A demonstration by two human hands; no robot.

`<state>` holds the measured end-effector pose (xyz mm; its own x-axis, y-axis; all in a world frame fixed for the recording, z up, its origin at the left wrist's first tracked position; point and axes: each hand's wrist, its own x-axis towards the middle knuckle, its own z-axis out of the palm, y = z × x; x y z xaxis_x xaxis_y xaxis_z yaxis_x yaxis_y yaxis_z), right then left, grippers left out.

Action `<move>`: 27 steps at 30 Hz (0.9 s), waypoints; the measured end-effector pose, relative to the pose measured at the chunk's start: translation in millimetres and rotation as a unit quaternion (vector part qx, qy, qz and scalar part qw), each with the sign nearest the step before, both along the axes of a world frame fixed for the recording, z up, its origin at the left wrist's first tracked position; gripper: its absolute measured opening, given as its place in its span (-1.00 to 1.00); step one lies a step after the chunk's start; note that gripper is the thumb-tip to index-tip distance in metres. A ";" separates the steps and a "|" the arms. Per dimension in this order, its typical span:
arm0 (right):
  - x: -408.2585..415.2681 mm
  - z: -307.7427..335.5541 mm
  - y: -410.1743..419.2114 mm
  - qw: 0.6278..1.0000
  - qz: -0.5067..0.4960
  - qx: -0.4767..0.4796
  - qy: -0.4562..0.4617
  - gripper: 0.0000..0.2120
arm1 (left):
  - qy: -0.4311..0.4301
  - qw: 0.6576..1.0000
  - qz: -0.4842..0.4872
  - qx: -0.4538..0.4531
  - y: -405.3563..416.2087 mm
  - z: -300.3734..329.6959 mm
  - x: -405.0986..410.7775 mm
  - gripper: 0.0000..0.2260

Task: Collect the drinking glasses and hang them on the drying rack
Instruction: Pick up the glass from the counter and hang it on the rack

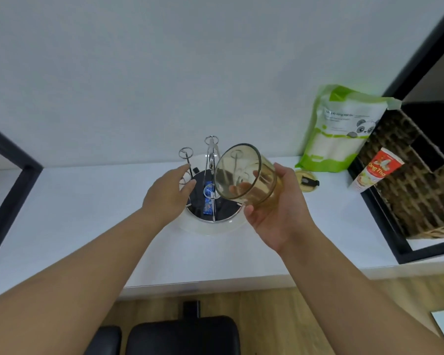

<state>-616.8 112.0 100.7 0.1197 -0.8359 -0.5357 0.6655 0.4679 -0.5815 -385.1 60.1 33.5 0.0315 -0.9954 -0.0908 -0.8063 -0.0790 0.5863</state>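
Holding an amber drinking glass (244, 172) tipped over the drying rack (210, 185) near the surface's back edge, the right hand (274, 211) grips it; left hand (168, 196), open, steadies a prong. No glass hangs yet.

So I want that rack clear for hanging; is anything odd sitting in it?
Yes: a small blue packet lies on the drying rack's dark base, among the prongs. It isn't glassware. No glasses hang yet.

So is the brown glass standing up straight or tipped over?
Tipped. The amber see-through drinking glass lies sideways in the right hand, its open mouth facing the wire drying rack. It looks empty.
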 end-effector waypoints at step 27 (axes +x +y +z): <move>47.9 -31.8 -25.0 0.549 0.176 -0.362 0.733 -0.11 | 0.044 0.999 -0.021 -0.012 -0.2 -11.2 6.9 -0.54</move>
<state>-568.9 87.0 68.9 0.2252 -0.9566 0.1851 -0.8222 -0.2885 -0.4906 -378.2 59.9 22.3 -0.0172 -0.9976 -0.0671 -0.7539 -0.0311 0.6563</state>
